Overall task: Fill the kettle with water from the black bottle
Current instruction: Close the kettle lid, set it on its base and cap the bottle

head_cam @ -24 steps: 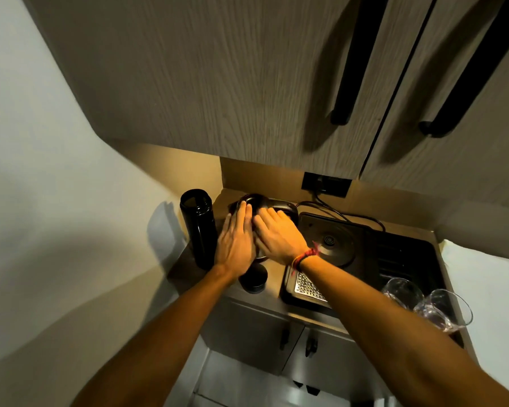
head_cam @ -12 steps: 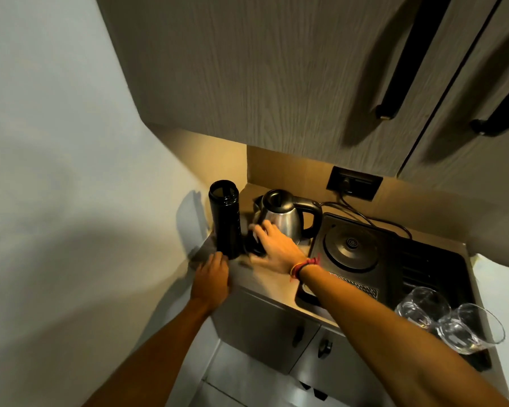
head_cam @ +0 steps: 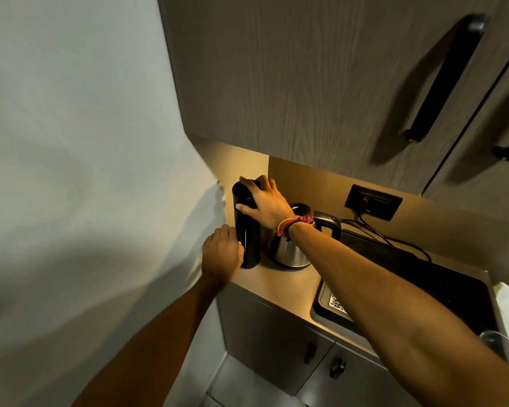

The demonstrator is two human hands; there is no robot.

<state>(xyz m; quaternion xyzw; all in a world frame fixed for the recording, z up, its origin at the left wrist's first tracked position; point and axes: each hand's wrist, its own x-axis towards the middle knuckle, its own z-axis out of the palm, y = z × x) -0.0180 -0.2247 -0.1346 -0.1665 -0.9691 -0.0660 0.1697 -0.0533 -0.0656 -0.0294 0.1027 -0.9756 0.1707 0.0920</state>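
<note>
The tall black bottle (head_cam: 247, 236) stands upright at the counter's left end, close to the wall. My right hand (head_cam: 266, 202) is clamped over its top, with the fingers wrapped around the upper rim. My left hand (head_cam: 222, 254) curls against the bottle's lower side. Whether a cap sits under my right palm is hidden. The steel kettle (head_cam: 290, 252) with a black handle (head_cam: 331, 226) stands just right of the bottle, and my right wrist partly covers it.
A black hob (head_cam: 423, 277) lies right of the kettle, with cables running to a wall socket (head_cam: 372, 201). A metal grid (head_cam: 335, 304) shows at the hob's front. A glass (head_cam: 503, 345) stands at the far right. Upper cabinets (head_cam: 306, 83) hang overhead and the wall (head_cam: 71, 142) is at left.
My right hand rose from the counter beside the kettle to the bottle's top. My left hand moved from the counter edge onto the bottle's lower side. The view swung left.
</note>
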